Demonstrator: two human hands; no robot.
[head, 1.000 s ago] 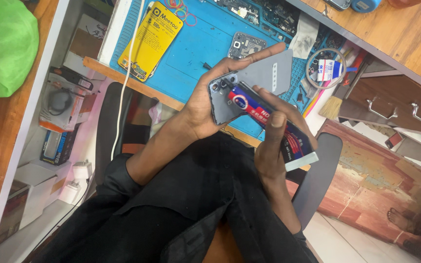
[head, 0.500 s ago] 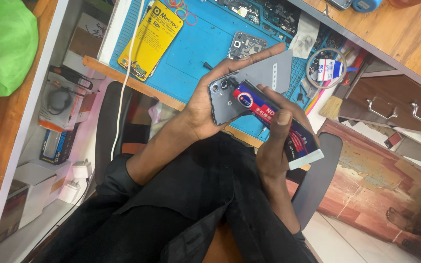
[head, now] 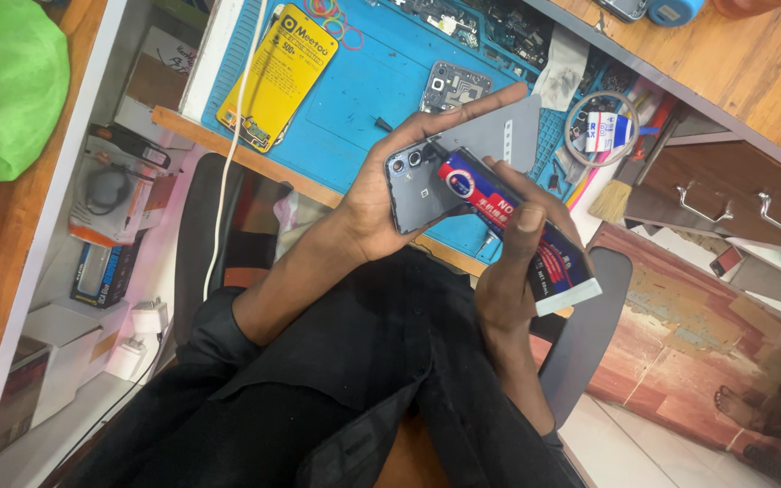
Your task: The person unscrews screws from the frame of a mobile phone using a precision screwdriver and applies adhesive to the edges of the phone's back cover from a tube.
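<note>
**Glue tube laid against phone back cover, both held over the mat's near edge**

Item one: your left hand (head: pixel 381 203); closed around a grey phone back cover (head: pixel 422 185), thumb side underneath, index finger stretched out straight along the cover's far edge; the camera holes sit at the end nearer your wrist.

Item two: your right hand (head: pixel 512 271); wrapped around a red, blue and white glue tube (head: pixel 508 221), fingers curled over its body, flat crimped tail sticking out past the hand toward you.

Relation that matters: the tube's long axis runs slantwise from its tail by your right hand up to its nozzle end, which rests on or just above the cover; whether it touches cannot be told; the cover lies up and to the left of your right hand, so the right hand is the one that steers.

Surroundings: blue work mat (head: pixel 354 99); yellow battery pack (head: pixel 273 77) on it, well apart; a bare phone frame (head: pixel 452 88) just beyond your left index finger; a brush (head: pixel 616 194) to the right.
</note>
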